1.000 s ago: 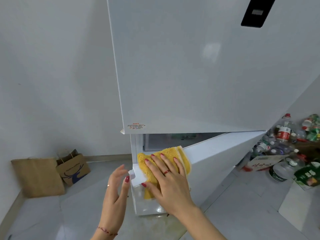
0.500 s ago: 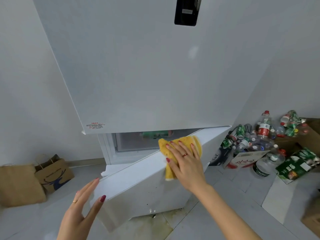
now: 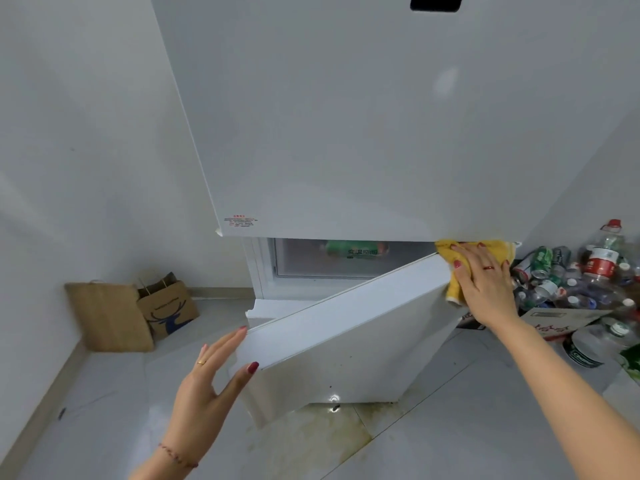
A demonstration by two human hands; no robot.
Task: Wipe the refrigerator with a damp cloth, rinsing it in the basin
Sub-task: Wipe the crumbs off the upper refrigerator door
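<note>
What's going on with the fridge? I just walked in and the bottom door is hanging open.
A person is wiping the refrigerator. The right hand presses a yellow cloth flat against the top edge of the open lower door, near its hinge end. The left hand, fingers straight, touches the door's free corner, seemingly to steady it. No basin is in view, so rinsing isn't happening now.

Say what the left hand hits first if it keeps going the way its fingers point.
The left hand points up and right, its fingertips already at the free corner of the open lower fridge door. Going on, it would probably meet that door's top edge first; depth is unclear.
</note>
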